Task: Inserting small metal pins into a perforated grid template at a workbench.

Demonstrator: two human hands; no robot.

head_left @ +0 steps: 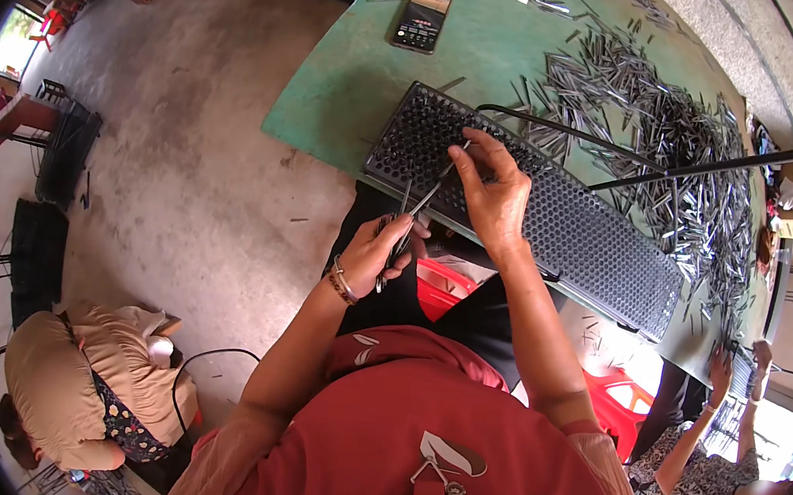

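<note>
1. Left hand [378,250]: closed around a few thin metal strips [407,193]; their ends poke out above and below the fist. Sits just off the tray's near left corner.
2. Right hand [496,193]: thumb and index finger pinched on the upper end of one slim metal piece [431,192]; other fingers curled. It is above the tray's left part; the piece slants down toward the left hand.
3. Black perforated tray [605,241]: long, rows of round holes, lies slantwise along the near edge of the green table [338,82]. Left end looks darker; can't tell whether pieces stand in the holes there.
4. Loose metal pile [697,176]: heaped beyond the tray, spreading right, strays around it.
5. Phone [422,20]: far left of table, screen lit.
6. Black bar [764,158]: crosses over the pile.
7. Red stool [441,289]: below the table edge, between the legs.
8. Co-workers: one at right [700,478], hands at the table; one lower left [64,375], tan top, bent over.
</note>
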